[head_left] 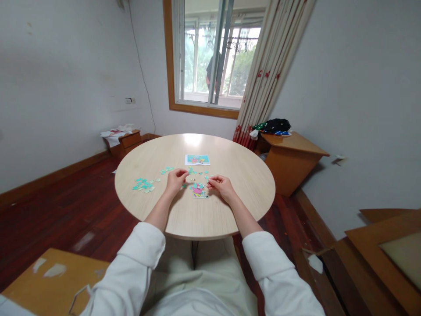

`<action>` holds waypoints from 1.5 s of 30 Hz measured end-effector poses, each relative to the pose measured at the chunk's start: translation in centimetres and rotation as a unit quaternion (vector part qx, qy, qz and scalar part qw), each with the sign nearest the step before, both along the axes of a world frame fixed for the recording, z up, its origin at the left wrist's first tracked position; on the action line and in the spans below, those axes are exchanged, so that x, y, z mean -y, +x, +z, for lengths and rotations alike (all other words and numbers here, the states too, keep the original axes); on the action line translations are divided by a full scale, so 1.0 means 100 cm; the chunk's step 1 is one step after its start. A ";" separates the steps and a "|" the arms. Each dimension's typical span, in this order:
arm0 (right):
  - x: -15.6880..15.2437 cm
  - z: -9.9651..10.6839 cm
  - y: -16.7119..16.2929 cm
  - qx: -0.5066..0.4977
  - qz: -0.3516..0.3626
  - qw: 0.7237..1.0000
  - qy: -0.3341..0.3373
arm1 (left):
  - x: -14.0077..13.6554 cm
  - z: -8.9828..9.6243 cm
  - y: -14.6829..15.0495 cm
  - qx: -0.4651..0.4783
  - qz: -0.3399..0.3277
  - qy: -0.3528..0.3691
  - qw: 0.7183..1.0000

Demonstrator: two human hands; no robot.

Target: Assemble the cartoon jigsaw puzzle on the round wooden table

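A partly joined jigsaw puzzle [199, 190] with a pink figure lies flat on the table near its front. To its upper left, my left hand [176, 180] is closed in a pinch; what the fingertips hold is too small to make out. My right hand [222, 187] hovers at the puzzle's right side, thumb and finger pinched on a small puzzle piece. Several loose teal pieces [206, 172] are scattered between and beyond my hands. A larger heap of loose pieces [142, 184] lies to the left. Behind them is a picture sheet [198, 159] with colourful cartoon figures.
The round, pale wooden table [250, 175] stands before me. A wooden cabinet [289, 162] with a pile of dark cloth [278, 126] is at the right back. A low stand [130, 139] bears papers at the left back. A yellowish wooden board [49, 281] is low at the left.
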State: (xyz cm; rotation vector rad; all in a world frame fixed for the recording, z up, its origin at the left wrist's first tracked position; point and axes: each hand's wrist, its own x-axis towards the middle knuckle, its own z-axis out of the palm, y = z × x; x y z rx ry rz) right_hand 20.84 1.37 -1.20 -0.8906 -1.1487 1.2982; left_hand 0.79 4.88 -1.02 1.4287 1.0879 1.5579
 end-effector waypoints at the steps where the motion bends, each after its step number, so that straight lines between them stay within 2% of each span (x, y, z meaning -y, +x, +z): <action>1: 0.000 0.000 0.000 0.000 -0.001 1.000 0.001 | -0.001 0.000 -0.001 0.003 0.013 0.003 1.000; 10: 0.000 0.000 0.002 0.000 -0.005 1.000 -0.001 | -0.001 0.000 -0.003 0.008 0.043 0.018 0.999; 20: 0.004 0.005 0.001 0.002 -0.009 1.000 -0.014 | 0.002 0.003 0.000 0.000 0.014 0.036 0.999; 27: 0.003 0.005 0.001 0.007 -0.015 1.000 -0.013 | 0.006 0.003 0.002 -0.028 0.020 0.072 0.997; 36: 0.003 0.006 0.002 0.010 -0.018 1.000 -0.010 | 0.009 0.007 0.003 -0.038 0.023 0.087 0.995; 45: 0.004 0.007 -0.002 0.007 -0.029 0.999 -0.015 | 0.017 0.003 0.015 -0.072 -0.046 0.085 0.993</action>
